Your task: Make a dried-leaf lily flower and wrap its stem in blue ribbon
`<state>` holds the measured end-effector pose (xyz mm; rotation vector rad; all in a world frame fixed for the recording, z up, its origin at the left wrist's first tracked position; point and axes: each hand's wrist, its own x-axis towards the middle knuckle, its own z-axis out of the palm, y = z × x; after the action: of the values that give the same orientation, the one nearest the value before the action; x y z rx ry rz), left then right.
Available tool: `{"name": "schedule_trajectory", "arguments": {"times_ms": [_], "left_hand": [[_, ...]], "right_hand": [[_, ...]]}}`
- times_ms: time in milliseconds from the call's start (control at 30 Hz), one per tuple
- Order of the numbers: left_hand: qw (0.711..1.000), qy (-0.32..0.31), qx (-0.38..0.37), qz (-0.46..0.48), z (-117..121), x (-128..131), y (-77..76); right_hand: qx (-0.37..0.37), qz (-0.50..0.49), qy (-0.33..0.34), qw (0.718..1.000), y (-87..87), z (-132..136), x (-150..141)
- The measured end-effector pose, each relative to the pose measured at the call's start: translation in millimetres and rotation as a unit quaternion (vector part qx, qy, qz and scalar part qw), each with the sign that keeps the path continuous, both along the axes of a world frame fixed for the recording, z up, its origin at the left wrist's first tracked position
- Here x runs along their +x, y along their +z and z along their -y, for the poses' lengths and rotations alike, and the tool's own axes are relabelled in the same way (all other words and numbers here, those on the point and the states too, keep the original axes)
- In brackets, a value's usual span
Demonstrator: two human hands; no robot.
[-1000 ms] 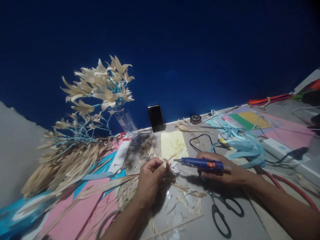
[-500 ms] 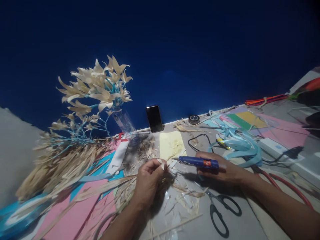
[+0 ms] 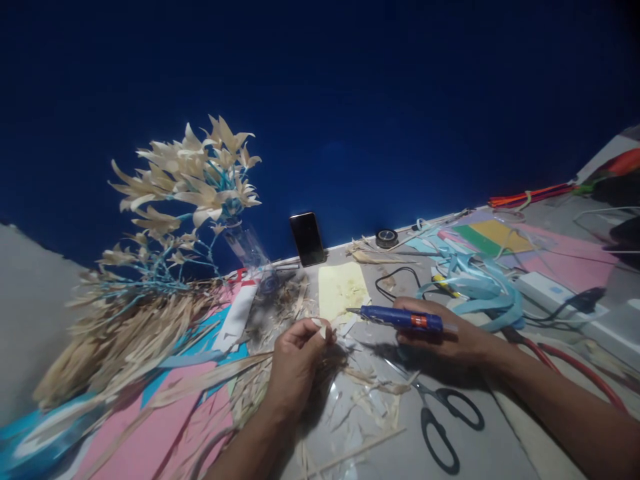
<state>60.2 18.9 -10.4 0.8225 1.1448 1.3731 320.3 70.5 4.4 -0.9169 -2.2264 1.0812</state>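
My left hand (image 3: 296,357) is closed, with a small cream piece of dried husk (image 3: 323,329) pinched between thumb and fingertips. In my right hand (image 3: 434,332) is a blue glue gun (image 3: 400,317) with an orange label. Its metal nozzle points left and stands a little apart from the husk piece, above and to its right. A clear glue stick (image 3: 451,329) pokes out at its back. Beneath the nozzle lies a pale yellow sheet (image 3: 341,283) with stains on it. Scissors (image 3: 440,413) with black handles rest below my right hand.
Cream husk flowers (image 3: 200,180) on blue stems stand in a clear vase (image 3: 247,247) at the left. A phone (image 3: 307,239) leans on the wall. Dried husks (image 3: 115,333) and pink paper (image 3: 145,427) lie left; blue ribbon (image 3: 485,293) and a power strip (image 3: 545,290) lie right.
My right hand has drawn the glue gun slightly right, so its nozzle sits farther from the husk piece. My left hand has hardly moved.
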Motion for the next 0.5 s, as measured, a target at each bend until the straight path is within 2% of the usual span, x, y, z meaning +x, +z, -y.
{"name": "schedule_trajectory", "arguments": {"times_ms": [100, 167, 333, 400, 500], "left_hand": [[1.000, -0.004, -0.001, 0.017, 0, 1, 0.4], [1.000, 0.000, -0.002, 0.025, 1, 2, 1.6], [0.999, 0.017, 0.002, 0.036, 1, 3, 3.2], [0.999, 0.017, -0.003, 0.048, 1, 3, 2.9], [0.997, 0.013, -0.016, 0.074, 1, 3, 2.1]], "right_hand": [[0.018, 0.017, 0.017, 1.000, -3.9, 0, -2], [0.070, 0.068, 0.002, 0.995, -10.5, -4, -3], [0.221, 0.231, -0.092, 0.943, -26.1, -22, 3], [0.243, 0.260, -0.101, 0.929, -29.2, -26, 8], [0.241, 0.260, -0.069, 0.933, -32.0, -29, 17]]}}
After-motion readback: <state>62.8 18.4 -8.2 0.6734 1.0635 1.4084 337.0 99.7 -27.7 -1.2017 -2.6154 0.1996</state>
